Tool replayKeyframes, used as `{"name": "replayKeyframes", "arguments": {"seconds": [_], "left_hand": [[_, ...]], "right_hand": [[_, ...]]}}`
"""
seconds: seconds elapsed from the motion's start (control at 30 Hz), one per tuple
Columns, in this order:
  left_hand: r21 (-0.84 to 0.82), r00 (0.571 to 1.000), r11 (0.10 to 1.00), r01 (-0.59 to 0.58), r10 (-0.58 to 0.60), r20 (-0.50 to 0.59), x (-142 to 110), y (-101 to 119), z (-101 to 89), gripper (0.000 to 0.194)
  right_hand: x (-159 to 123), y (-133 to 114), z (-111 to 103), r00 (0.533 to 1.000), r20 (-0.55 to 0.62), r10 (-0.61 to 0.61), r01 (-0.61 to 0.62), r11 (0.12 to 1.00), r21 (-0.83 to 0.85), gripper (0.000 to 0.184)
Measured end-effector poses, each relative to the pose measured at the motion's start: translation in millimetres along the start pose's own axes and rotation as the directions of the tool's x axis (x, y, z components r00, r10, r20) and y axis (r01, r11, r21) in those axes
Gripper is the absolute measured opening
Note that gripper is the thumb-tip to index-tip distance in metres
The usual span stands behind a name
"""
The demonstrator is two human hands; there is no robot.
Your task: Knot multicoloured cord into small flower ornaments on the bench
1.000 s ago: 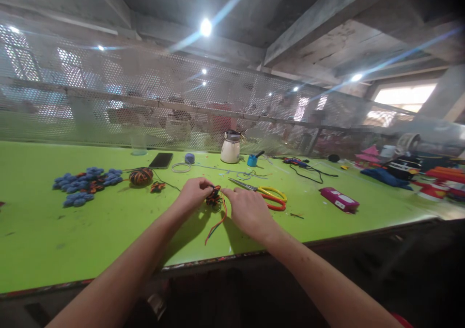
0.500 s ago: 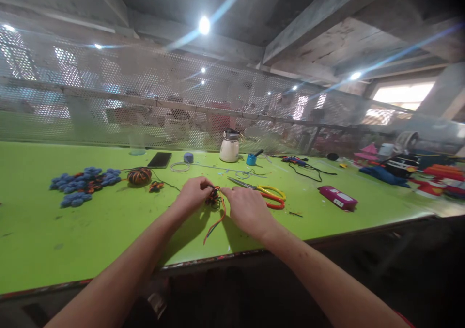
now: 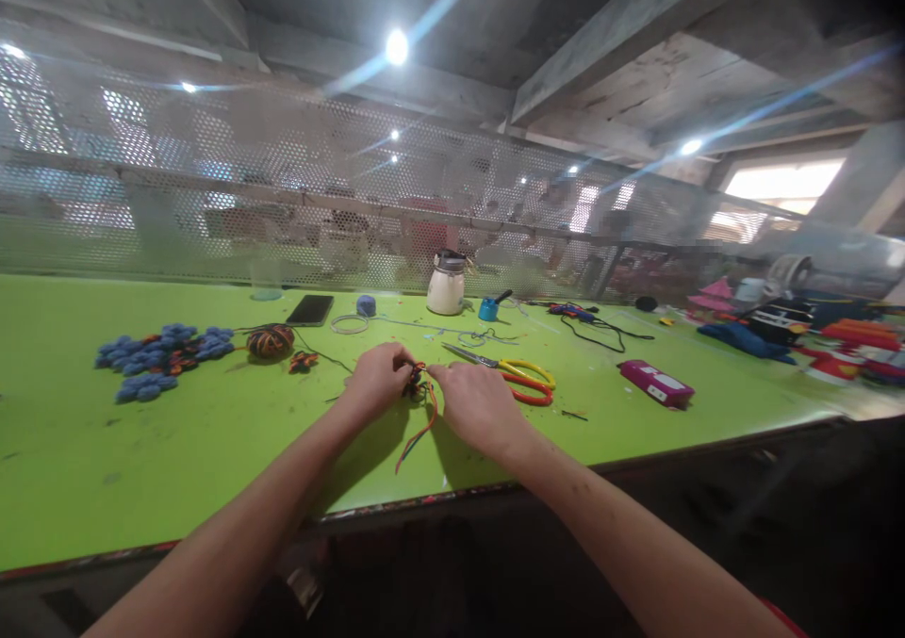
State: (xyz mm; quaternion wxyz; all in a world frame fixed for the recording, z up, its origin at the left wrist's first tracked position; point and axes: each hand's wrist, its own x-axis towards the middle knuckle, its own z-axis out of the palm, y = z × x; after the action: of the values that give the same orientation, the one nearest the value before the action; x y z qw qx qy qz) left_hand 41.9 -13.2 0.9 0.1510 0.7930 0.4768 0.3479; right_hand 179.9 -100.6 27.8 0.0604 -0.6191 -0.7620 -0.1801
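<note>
My left hand is closed in a pinch on a small crocheted piece of dark and orange yarn, held just over the green table. Close against its other side, my right hand is closed too, with the index finger at the piece's top edge; whatever its fingertips grip is hidden. A loose orange and dark yarn tail hangs from the piece toward me. Scissors with one yellow and one red handle lie beyond my right hand. To the left sit a multicoloured yarn ball and a small orange-black crocheted piece.
Several blue crocheted pieces lie at the left of the green table. Farther back are a phone, a pale jar and a blue pot. A purple packet rests at right. A perforated screen stands behind.
The crocheted piece has turned slightly in my left fingers and less of it shows. Both hands stay almost in the same place.
</note>
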Motion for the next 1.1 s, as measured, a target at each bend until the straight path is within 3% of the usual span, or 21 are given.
{"name": "replayKeyframes", "arguments": {"seconds": [0.23, 0.43, 0.53, 0.67, 0.83, 1.1], "left_hand": [[0.065, 0.997, 0.995, -0.073, 0.073, 0.001, -1.0, 0.4, 1.7, 0.018], [0.079, 0.997, 0.995, -0.068, 0.070, -0.020, 0.6, -3.1, 2.0, 0.019], [0.067, 0.997, 0.995, -0.067, 0.069, -0.030, 0.8, -3.4, 1.5, 0.019], [-0.094, 0.996, 0.995, -0.027, 0.019, -0.083, 1.8, -5.0, 2.4, 0.017], [-0.407, 0.996, 0.913, 0.023, -0.055, -0.066, 5.5, -12.3, 4.9, 0.027], [-0.345, 0.992, 0.932, 0.114, -0.123, -0.003, 2.8, -7.6, 1.0, 0.004]], "right_hand": [[1.0, 0.0, -2.8, 0.999, 0.026, -0.027, 0.027, 1.000, 0.011, 0.036], [13.5, 8.7, 7.8, 0.993, 0.089, 0.074, -0.096, 0.959, 0.266, 0.042], [14.9, 10.2, 11.4, 0.991, 0.087, 0.098, -0.120, 0.945, 0.305, 0.044], [11.8, 8.4, 10.9, 0.992, 0.056, 0.114, -0.126, 0.941, 0.314, 0.044], [8.8, 6.9, 12.6, 0.987, -0.002, 0.158, -0.143, 0.900, 0.412, 0.041], [4.6, 15.8, 14.5, 0.976, -0.009, 0.219, -0.203, 0.920, 0.335, 0.036]]}}
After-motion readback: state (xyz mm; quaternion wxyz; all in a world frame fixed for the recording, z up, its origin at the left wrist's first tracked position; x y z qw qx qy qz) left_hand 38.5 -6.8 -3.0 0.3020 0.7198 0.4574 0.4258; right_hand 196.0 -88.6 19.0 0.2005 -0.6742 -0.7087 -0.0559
